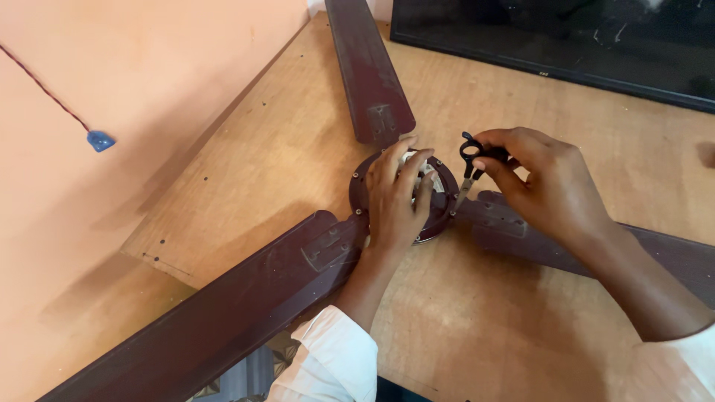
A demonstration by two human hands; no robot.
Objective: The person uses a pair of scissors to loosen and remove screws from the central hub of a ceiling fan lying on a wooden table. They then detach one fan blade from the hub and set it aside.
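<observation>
Fingers of the left hand spread and laid flat over the round hub of a dark maroon ceiling fan, just right of frame centre, pressing down on its top. Fingertips of the right hand pinched around the black loop handles of a small pair of scissors, held blades down with the tip touching the hub's right edge. White sleeve cuff at the left wrist, low in the frame; another scrap of white sleeve at the lower right corner.

Three fan blades radiating from the hub: one running to the top of the frame, one stretching to the lower left, one passing under the right forearm toward the right edge. Metal brackets with screws joining each blade to the hub.

All resting on a worn wooden table. Dark flat screen standing along the upper right. Peach wall filling the upper left, with a thin red cord ending in a small blue piece.
</observation>
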